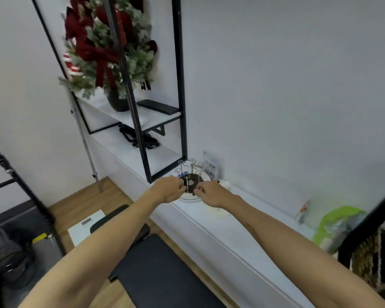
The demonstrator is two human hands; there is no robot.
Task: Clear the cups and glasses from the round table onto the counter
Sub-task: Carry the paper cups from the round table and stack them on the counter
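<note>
Both arms reach out to the white surface [209, 223] along the far wall. Left hand [168, 188] and right hand [211, 194] sit at the near rim of a round white tray [206, 177] that carries a wire cup rack [190, 172] with looped posts over a dark base. Fingers of both hands are curled at the tray edge; whether they clamp it cannot be told, blur hides the contact. A pale cup-like item [220, 211] sits on the surface just under the right wrist. QR sign [210, 168] stands behind the tray. Green bag [338, 223] lies further right. Shelf frame [165, 121] with a keyboard [158, 107] stands to the left.
</note>
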